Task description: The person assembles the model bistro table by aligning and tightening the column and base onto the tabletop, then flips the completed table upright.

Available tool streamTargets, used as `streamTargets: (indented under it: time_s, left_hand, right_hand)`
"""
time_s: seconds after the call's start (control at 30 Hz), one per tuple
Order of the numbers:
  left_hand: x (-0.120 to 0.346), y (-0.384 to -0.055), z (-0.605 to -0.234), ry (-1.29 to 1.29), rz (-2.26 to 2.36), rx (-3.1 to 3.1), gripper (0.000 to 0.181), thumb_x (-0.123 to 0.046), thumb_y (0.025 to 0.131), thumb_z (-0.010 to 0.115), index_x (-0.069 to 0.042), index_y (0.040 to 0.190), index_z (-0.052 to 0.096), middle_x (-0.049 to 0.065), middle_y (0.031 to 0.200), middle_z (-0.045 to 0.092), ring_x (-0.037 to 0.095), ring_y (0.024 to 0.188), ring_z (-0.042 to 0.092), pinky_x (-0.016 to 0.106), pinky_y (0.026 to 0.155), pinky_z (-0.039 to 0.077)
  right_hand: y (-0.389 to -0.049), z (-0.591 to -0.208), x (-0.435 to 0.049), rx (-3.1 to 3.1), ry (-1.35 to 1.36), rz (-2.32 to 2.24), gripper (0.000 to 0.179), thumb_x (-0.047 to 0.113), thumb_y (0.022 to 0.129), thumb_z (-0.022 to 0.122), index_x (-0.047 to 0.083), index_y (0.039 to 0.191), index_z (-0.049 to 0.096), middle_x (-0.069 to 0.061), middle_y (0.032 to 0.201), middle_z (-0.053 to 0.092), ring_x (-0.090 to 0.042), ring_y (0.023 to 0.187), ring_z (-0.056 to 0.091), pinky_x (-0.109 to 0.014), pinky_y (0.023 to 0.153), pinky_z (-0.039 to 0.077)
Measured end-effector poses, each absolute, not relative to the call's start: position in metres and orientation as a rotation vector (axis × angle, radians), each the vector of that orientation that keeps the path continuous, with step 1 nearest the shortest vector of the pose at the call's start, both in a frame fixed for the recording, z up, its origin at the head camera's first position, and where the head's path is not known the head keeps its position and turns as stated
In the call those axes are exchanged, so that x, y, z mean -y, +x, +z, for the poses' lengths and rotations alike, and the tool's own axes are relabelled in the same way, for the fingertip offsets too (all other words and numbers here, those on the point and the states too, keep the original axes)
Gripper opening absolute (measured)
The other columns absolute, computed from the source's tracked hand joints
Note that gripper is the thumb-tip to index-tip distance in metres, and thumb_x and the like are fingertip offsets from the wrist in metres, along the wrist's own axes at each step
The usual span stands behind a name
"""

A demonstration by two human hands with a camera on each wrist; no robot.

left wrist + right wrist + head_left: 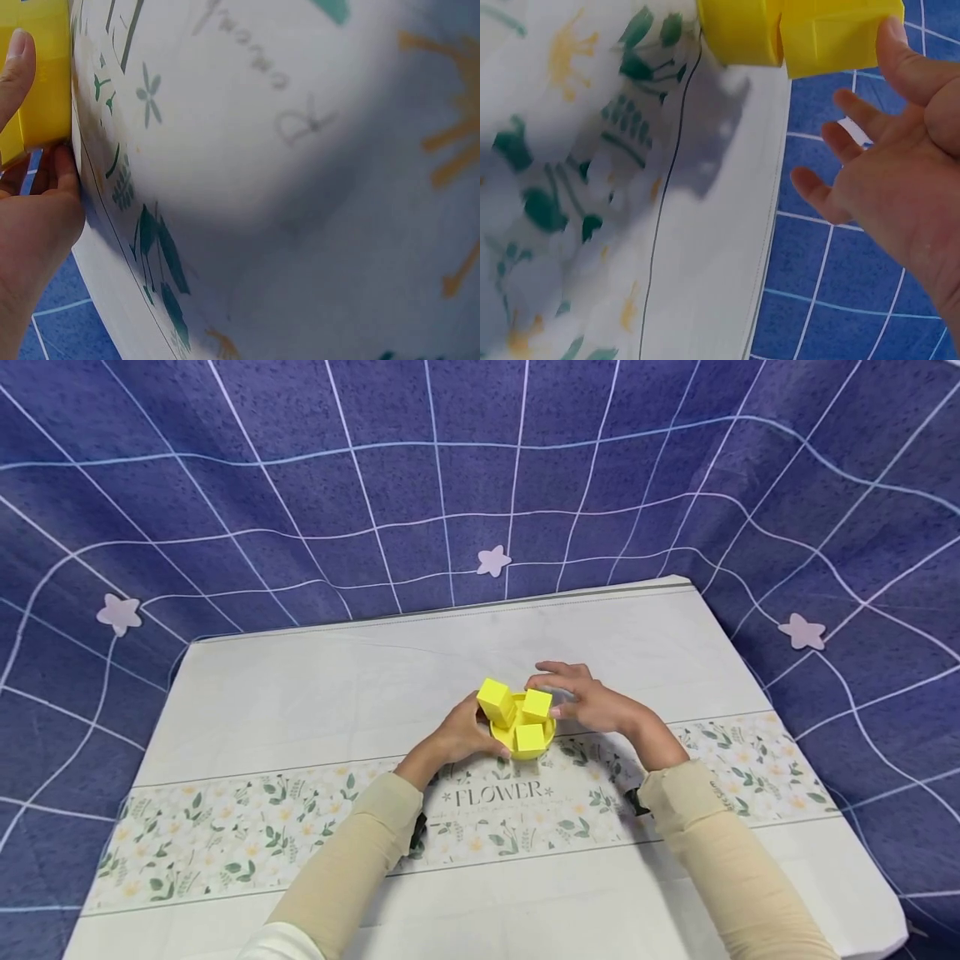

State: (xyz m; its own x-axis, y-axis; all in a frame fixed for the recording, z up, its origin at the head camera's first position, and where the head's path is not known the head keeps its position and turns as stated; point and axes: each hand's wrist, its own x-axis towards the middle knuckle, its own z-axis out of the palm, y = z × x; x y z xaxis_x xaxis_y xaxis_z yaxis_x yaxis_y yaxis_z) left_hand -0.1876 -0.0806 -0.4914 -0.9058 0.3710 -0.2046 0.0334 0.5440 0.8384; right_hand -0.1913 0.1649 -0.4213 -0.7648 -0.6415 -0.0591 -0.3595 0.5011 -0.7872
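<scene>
A round yellow container [534, 753] sits on the table near the printed word FLOWER. My left hand [462, 732] grips it from the left, thumb at the front; in the left wrist view the thumb lies on the yellow wall [49, 90]. Three yellow blocks stand in the container: a taller, leaning block [495, 700], a front block [530, 738] and a right block [537, 704]. My right hand [592, 700] pinches the right block between thumb and index finger. In the right wrist view, the thumb touches this block [840, 37] and the other fingers are spread away from it.
A white tablecloth [315, 693] with a floral band covers the table. Behind it and at both sides hangs a blue curtain [300, 510] with white grid lines and pale stars. Dark wrist straps [637, 802] show under the sleeves.
</scene>
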Motion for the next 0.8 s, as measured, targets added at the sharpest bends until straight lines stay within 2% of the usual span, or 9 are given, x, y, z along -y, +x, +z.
streamTargets:
  time_s: [0.1,0.17,0.3,0.37,0.43,0.53,0.6,0.7,0.8]
  left_hand:
    - [0.080,-0.188,-0.492,0.351,1.332,-2.423,0.093,-0.031,0.047,0.086,-0.019,0.125,0.037,-0.007,0.108,0.049,0.009,0.098,0.049,0.031,0.091,0.036]
    - [0.080,-0.187,-0.493,0.358,1.344,-2.422,0.092,-0.030,0.047,0.086,-0.019,0.124,0.037,-0.007,0.108,0.050,0.009,0.097,0.049,0.031,0.091,0.037]
    - [0.081,-0.187,-0.493,0.369,1.350,-2.415,0.092,-0.031,0.047,0.086,-0.019,0.124,0.038,-0.006,0.108,0.050,0.010,0.097,0.049,0.031,0.091,0.037]
    - [0.081,-0.188,-0.493,0.373,1.343,-2.412,0.092,-0.033,0.047,0.086,-0.019,0.123,0.037,-0.006,0.107,0.050,0.010,0.096,0.050,0.030,0.090,0.037]
    - [0.081,-0.188,-0.492,0.371,1.333,-2.417,0.093,-0.036,0.046,0.086,-0.019,0.123,0.037,-0.006,0.107,0.050,0.010,0.095,0.050,0.031,0.089,0.038]
    - [0.082,-0.188,-0.491,0.362,1.322,-2.424,0.094,-0.040,0.044,0.085,-0.020,0.123,0.038,-0.006,0.106,0.050,0.010,0.095,0.050,0.031,0.089,0.038]
    - [0.082,-0.188,-0.491,0.355,1.318,-2.428,0.095,-0.042,0.043,0.085,-0.020,0.123,0.038,-0.007,0.106,0.050,0.010,0.095,0.049,0.031,0.089,0.037]
    - [0.082,-0.188,-0.492,0.361,1.334,-2.416,0.095,-0.040,0.043,0.085,-0.020,0.123,0.038,-0.006,0.106,0.050,0.010,0.095,0.050,0.031,0.089,0.037]
    - [0.082,-0.188,-0.493,0.371,1.353,-2.408,0.095,-0.039,0.043,0.085,-0.020,0.123,0.037,-0.006,0.107,0.051,0.010,0.095,0.050,0.031,0.089,0.037]
  right_hand:
    - [-0.197,-0.431,-0.160,-2.478,-0.797,-1.123,0.033,0.016,0.083,0.060,0.020,0.114,0.050,-0.007,0.142,0.023,-0.029,0.125,0.012,-0.057,0.095,0.015]
    - [-0.198,-0.434,-0.155,-2.527,-0.739,-1.155,0.029,0.019,0.081,0.063,0.017,0.104,0.047,-0.007,0.138,0.028,-0.028,0.122,0.016,-0.058,0.093,0.013]
    - [-0.196,-0.440,-0.147,-2.619,-0.595,-1.224,0.040,0.032,0.076,0.067,0.007,0.094,0.040,-0.009,0.131,0.034,-0.028,0.115,0.020,-0.054,0.090,0.014]
    - [-0.195,-0.443,-0.147,-2.650,-0.564,-1.242,0.045,0.036,0.075,0.067,0.005,0.095,0.040,-0.009,0.129,0.035,-0.028,0.114,0.021,-0.053,0.089,0.016]
    - [-0.195,-0.444,-0.149,-2.670,-0.602,-1.245,0.045,0.035,0.076,0.066,0.007,0.104,0.045,-0.008,0.132,0.032,-0.029,0.116,0.019,-0.054,0.090,0.015]
    - [-0.197,-0.442,-0.153,-2.665,-0.726,-1.231,0.049,0.028,0.081,0.063,0.019,0.125,0.043,-0.005,0.139,0.025,-0.029,0.122,0.015,-0.059,0.091,0.012]
    - [-0.199,-0.440,-0.154,-2.648,-0.812,-1.214,0.053,0.023,0.084,0.059,0.025,0.132,0.039,-0.004,0.143,0.019,-0.030,0.124,0.012,-0.061,0.091,0.010]
    - [-0.200,-0.439,-0.152,-2.644,-0.845,-1.198,0.047,0.019,0.085,0.058,0.026,0.130,0.043,-0.006,0.143,0.019,-0.031,0.124,0.013,-0.062,0.090,0.010]
    - [-0.201,-0.439,-0.149,-2.708,-0.756,-1.212,0.035,0.021,0.082,0.062,0.018,0.115,0.052,-0.009,0.138,0.028,-0.032,0.120,0.018,-0.058,0.091,0.013]
